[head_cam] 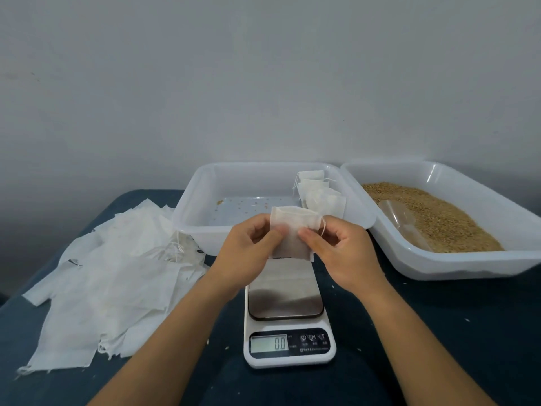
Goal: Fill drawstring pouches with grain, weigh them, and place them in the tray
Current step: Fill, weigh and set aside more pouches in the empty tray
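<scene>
Above the scale (288, 312), both hands pinching one flat pouch (292, 232) between them — left (248, 250); right (342, 253)

A plain grey-white wall (263, 68) stands behind a table with a dark blue cover (439, 332), in soft light.

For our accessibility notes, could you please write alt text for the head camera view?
Both hands, left hand and right hand, hold a flat white pouch above a kitchen scale reading 0.0. Behind are a tray holding filled pouches and a tray of grain; empty pouches lie to the left.
</scene>
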The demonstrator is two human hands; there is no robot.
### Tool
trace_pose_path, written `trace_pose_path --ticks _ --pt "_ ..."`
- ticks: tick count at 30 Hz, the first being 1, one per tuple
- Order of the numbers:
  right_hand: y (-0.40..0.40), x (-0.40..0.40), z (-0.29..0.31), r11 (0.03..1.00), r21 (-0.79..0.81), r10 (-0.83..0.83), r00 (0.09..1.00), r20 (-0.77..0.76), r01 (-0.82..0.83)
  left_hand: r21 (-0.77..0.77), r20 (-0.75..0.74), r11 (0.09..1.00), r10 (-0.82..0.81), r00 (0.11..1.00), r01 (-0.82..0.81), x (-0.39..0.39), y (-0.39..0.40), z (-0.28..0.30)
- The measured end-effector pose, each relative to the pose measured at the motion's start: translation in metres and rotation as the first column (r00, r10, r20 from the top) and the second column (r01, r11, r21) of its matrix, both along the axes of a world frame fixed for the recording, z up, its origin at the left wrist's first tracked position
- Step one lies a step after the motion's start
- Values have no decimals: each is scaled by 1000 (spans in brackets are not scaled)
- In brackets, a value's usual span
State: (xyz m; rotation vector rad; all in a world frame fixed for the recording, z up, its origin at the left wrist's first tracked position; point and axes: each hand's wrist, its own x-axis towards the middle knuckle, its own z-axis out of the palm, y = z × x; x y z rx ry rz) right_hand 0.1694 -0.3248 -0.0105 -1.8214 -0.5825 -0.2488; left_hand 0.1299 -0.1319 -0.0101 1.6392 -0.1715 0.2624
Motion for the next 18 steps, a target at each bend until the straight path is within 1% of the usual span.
trace_pose_path --ticks 2,4,7,9,12,14,18 --pt "1 0 0 1000 4 -11 1000 16 11 15 0 1000 -15 1000 15 -2 1 -3" --pt "0 0 -1 1000 -17 -6 1000 23 6 45 -2 999 7 1000 -7 -4 4 -7" --pt "-1 -1 -5 998 -67 20 1000 -18 -21 62 -26 998 23 999 -22 -6 9 -14" --pt "-2 0 -8 989 -135 54 997 -56 -61 97 -39 995 25 999 -21 -9 13 -21" --pt "-3 0 -13 954 -279 86 991 -98 -110 229 -47 973 55 997 -42 -14 19 -31" --pt "-3 0 -16 931 -341 90 988 -123 -127 294 -64 955 64 996 -43 -16 22 -35" --pt "-2 1 -20 875 -471 79 993 -84 -110 393 -76 917 111 991 -72 -17 23 -37"
